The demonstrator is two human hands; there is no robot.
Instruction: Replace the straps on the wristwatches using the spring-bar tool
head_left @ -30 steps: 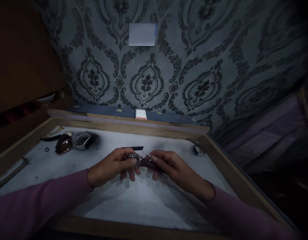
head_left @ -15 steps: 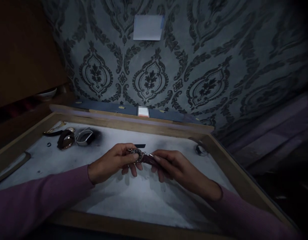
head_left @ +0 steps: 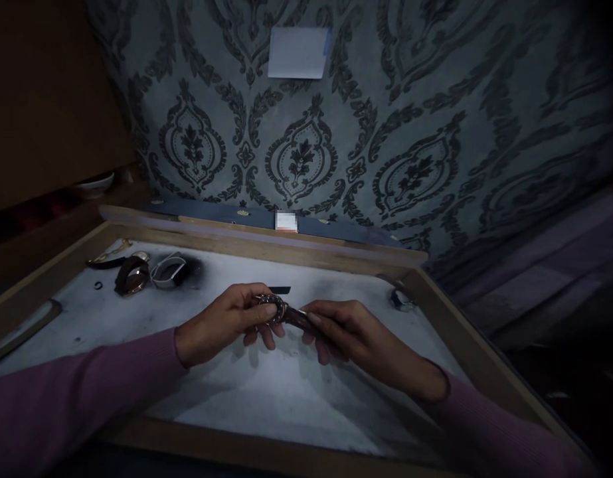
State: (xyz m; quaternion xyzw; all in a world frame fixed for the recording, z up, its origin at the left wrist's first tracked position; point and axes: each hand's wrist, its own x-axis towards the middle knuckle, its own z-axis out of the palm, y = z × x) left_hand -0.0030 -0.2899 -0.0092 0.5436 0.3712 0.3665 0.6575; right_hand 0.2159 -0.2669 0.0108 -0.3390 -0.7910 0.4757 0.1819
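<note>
Held between both hands above the white surface is a wristwatch (head_left: 299, 318) with a round metal case and a dark reddish-brown strap. My left hand (head_left: 236, 315) grips the case, its thumb lying across the dial. The strap runs to the right into my right hand (head_left: 353, 332), where thumb and fingers pinch it; the strap's far end is hidden by those fingers. Just behind the watch lies a thin dark flat strip (head_left: 280, 290).
A raised wooden rim (head_left: 306, 247) borders the white surface. At back left lie a brown-strapped watch (head_left: 131, 275), a white-banded watch (head_left: 169, 271) and a gold-coloured watch (head_left: 141, 255). Another watch (head_left: 402, 299) sits by the right rim. A curved band (head_left: 30, 332) lies far left.
Both hands keep their hold on the wristwatch. The strap has turned slightly, and the bright metallic glint beside it near the right fingers has mostly gone. The view has shifted a little.
</note>
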